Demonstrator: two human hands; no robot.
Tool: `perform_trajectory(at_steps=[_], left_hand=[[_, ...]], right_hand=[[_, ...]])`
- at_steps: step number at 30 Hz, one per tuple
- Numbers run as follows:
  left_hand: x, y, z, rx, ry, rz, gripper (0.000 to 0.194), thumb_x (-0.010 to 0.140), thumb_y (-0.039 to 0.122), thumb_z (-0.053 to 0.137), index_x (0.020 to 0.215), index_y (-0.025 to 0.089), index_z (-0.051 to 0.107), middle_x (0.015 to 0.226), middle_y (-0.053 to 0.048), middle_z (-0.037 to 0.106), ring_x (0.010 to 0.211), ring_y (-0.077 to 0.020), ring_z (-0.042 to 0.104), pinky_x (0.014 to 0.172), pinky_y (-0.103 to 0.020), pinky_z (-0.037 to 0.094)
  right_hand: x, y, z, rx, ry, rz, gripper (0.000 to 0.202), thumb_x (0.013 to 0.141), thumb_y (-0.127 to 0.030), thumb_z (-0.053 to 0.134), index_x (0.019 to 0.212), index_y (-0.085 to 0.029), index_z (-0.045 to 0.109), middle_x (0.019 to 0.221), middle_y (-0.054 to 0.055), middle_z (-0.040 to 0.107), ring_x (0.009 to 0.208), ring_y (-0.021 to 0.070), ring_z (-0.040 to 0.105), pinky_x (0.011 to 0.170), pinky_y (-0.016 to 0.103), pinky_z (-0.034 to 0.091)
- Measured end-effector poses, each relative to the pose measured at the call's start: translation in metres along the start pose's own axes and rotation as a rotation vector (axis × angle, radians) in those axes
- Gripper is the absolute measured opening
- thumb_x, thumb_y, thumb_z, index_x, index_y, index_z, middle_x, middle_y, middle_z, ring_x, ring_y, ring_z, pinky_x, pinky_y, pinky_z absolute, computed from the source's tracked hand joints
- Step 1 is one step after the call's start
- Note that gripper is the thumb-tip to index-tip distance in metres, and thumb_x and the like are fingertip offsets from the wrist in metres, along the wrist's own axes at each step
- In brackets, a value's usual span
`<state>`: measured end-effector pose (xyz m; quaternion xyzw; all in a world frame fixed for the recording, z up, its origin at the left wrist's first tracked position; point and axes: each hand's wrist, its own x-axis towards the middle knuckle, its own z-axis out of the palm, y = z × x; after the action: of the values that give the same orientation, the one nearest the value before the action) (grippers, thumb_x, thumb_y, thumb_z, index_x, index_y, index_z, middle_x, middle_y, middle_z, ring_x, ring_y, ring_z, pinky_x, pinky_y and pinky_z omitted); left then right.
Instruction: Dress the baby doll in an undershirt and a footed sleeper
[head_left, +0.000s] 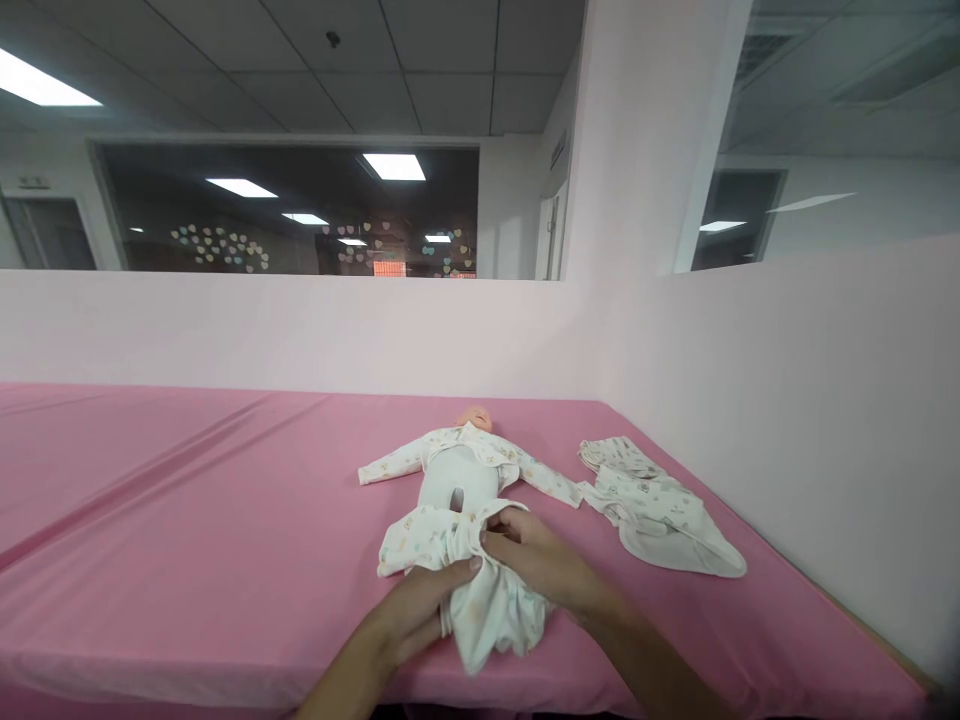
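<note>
A baby doll (475, 417) lies on its back with its head toward the wall, its arms inside a printed white baby top (397, 462) with the sleeves spread wide. Its middle (457, 478) is covered in plain white. Bunched baby pants (499, 600) with a pale print are around the doll's lower end, and its legs are hidden in the cloth. My left hand (424, 605) grips the pants from the near left, thumb on top and fingers partly under the fabric. On the right, my right hand (532, 555) is closed on the gathered waistband, its fingertips partly hidden in the folds.
Folded printed baby clothes (660, 510) lie to the right, touching the doll's right-hand sleeve end. A pink sheet (187, 520) covers the bed, with a long crease at left. White walls (300, 335) with windows above border its back and right sides.
</note>
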<state>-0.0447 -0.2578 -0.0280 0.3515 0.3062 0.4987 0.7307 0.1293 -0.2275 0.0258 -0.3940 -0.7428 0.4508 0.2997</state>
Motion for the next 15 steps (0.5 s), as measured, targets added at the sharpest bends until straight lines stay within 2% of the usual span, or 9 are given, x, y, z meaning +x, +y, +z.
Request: perform_trajectory(at_steps=[2,4,6,8,10,12,15], left_hand=[[-0.005,-0.006,0.011,-0.087,-0.020,0.034,0.032,0.075,0.030,0.076,0.099,0.011,0.069,0.088,-0.010,0.074,0.091,-0.0241,0.069,0.086,-0.033,0.051],[-0.010,-0.012,0.015,-0.137,-0.015,0.035,0.030,0.077,0.034,0.074,0.094,0.010,0.070,0.086,-0.011,0.073,0.090,-0.0250,0.069,0.085,-0.033,0.051],[-0.017,-0.015,0.015,-0.120,-0.013,0.000,0.029,0.079,0.037,0.072,0.085,0.008,0.070,0.081,-0.013,0.072,0.083,-0.0245,0.070,0.078,-0.032,0.053],[-0.028,-0.011,0.012,-0.094,0.038,-0.008,0.029,0.079,0.036,0.072,0.079,0.008,0.069,0.075,-0.012,0.070,0.073,-0.0223,0.068,0.069,-0.030,0.053],[-0.041,0.003,0.006,-0.122,0.156,0.073,0.024,0.077,0.033,0.074,0.083,0.010,0.068,0.074,-0.008,0.069,0.069,-0.0193,0.067,0.068,-0.029,0.054],[-0.056,0.029,-0.003,-0.190,0.270,0.220,0.021,0.078,0.030,0.074,0.092,0.015,0.067,0.081,-0.005,0.068,0.074,-0.0170,0.066,0.073,-0.030,0.055],[-0.074,0.072,-0.020,-0.248,0.308,0.584,0.018,0.081,0.025,0.070,0.098,0.020,0.065,0.085,0.000,0.063,0.077,-0.0132,0.063,0.072,-0.026,0.056]], right_hand=[[0.001,-0.002,0.007,0.005,-0.015,-0.012,0.016,0.087,-0.035,0.055,0.087,-0.022,0.062,0.095,0.002,0.065,0.082,0.0163,0.061,0.064,0.024,0.046],[-0.002,-0.007,0.012,0.044,-0.110,-0.013,0.018,0.089,-0.036,0.052,0.083,-0.021,0.060,0.085,0.000,0.061,0.067,0.0127,0.058,0.057,0.023,0.044],[-0.008,-0.013,0.013,0.122,-0.246,-0.008,0.021,0.091,-0.037,0.048,0.079,-0.021,0.057,0.071,-0.002,0.055,0.055,0.0107,0.053,0.053,0.023,0.043],[-0.013,-0.019,0.010,0.202,-0.340,-0.023,0.024,0.093,-0.037,0.047,0.080,-0.020,0.058,0.067,-0.003,0.056,0.060,0.0127,0.057,0.062,0.026,0.048],[-0.013,-0.022,0.003,0.223,-0.323,-0.050,0.025,0.093,-0.038,0.049,0.086,-0.019,0.063,0.080,0.001,0.065,0.081,0.0167,0.064,0.079,0.030,0.050],[-0.010,-0.022,-0.005,0.182,-0.232,-0.070,0.028,0.094,-0.041,0.049,0.093,-0.019,0.067,0.097,0.004,0.069,0.098,0.0194,0.063,0.094,0.034,0.046],[0.001,-0.015,-0.008,0.057,-0.101,-0.081,0.030,0.095,-0.044,0.046,0.101,-0.023,0.067,0.110,0.003,0.068,0.106,0.0203,0.062,0.097,0.036,0.044]])
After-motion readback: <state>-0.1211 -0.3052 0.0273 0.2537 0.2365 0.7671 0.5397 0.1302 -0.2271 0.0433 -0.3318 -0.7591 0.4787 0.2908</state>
